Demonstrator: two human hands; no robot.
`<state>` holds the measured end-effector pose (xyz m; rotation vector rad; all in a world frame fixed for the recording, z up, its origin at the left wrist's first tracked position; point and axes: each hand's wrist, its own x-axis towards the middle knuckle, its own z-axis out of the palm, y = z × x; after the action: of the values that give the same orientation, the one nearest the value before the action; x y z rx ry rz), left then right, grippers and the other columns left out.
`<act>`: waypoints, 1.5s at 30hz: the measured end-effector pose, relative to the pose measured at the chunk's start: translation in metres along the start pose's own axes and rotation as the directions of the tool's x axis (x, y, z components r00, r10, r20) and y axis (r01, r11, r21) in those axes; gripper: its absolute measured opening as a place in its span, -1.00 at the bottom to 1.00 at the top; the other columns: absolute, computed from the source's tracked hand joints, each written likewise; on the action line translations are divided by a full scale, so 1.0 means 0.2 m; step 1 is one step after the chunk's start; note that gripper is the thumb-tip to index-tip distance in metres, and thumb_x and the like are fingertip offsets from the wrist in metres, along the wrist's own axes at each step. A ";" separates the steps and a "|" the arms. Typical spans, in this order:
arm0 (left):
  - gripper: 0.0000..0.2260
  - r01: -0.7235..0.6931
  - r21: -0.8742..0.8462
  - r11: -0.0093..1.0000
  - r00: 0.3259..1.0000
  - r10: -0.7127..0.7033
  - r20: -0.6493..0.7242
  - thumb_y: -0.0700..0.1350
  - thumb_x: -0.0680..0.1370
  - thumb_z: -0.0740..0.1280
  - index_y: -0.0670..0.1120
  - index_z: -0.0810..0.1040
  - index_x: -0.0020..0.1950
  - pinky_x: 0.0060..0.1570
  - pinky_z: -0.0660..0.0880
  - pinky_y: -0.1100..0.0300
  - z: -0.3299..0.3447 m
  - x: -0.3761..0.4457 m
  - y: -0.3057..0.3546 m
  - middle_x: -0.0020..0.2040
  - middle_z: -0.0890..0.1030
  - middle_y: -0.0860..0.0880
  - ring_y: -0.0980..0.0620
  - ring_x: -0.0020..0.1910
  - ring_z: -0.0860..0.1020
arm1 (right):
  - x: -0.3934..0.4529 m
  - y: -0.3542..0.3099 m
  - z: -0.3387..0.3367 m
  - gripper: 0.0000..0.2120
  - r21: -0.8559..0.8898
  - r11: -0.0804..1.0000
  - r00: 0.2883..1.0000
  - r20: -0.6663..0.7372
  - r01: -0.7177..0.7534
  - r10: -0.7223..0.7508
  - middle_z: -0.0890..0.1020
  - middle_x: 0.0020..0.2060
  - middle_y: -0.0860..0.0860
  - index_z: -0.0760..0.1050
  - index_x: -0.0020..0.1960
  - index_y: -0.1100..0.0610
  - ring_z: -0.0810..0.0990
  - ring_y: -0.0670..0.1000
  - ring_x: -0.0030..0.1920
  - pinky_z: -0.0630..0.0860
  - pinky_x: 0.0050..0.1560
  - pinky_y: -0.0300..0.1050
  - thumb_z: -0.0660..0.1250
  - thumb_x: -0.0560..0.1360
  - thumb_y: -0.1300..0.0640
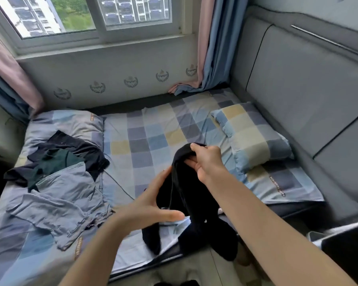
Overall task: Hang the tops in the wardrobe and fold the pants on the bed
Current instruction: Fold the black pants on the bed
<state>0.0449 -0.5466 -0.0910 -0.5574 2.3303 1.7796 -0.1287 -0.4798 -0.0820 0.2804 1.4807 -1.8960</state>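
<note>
In hand: right hand [207,162] grips black garment [186,195]; left hand [153,205] flat, fingers wide, touching it.
Outstanding: clothes pile [58,172], left of frame, unsorted on bed [153,133]; nothing folded.

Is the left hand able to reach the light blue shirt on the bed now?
Probably yes. The left hand is open, only touching the black garment that the right hand grips. The light blue shirt lies uncovered to its left, with nothing between.

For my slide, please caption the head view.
Right hand lifts a black garment over the checked bed; left hand open beside it.
</note>
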 end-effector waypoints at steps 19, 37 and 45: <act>-0.93 -0.228 -0.170 0.959 0.798 0.084 -0.597 -0.16 0.53 0.41 -0.08 0.59 -0.15 -0.20 0.43 0.12 -0.48 0.15 0.06 -0.26 0.61 -0.06 0.06 -0.26 0.54 | -0.07 -0.05 0.06 -0.67 -0.383 0.814 0.898 0.234 0.437 -0.372 0.57 0.18 0.18 0.40 0.22 0.23 0.60 0.02 0.11 0.50 0.24 -0.10 0.20 0.51 0.48; -0.75 -0.097 0.313 0.945 0.941 0.189 -0.279 -0.09 0.53 0.43 -0.09 0.50 -0.33 -0.43 0.25 0.34 -0.90 0.15 0.12 -0.47 0.40 0.13 0.19 -0.47 0.32 | -0.07 -0.16 0.20 -0.65 0.615 -0.768 -0.059 0.786 0.176 0.616 0.61 -0.23 -0.05 0.53 -0.20 0.03 0.57 0.04 0.03 0.09 0.44 0.32 0.07 0.51 0.34; -0.78 -0.125 0.477 0.870 0.883 0.317 -0.347 -0.01 0.61 0.27 0.07 0.44 0.26 -0.22 0.46 0.26 -0.82 0.07 -0.20 -0.06 0.57 0.13 0.18 -0.32 0.57 | -0.12 -0.40 0.37 -0.71 0.553 -0.717 -0.223 0.832 0.425 0.509 0.46 -0.42 -0.02 0.38 -0.20 0.09 0.49 0.08 -0.27 0.51 0.00 0.04 0.08 0.66 0.05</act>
<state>0.0640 -0.7147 -0.0858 -0.6562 3.0881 1.2052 -0.1446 -0.5306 0.0150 2.4461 -1.0476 -0.2653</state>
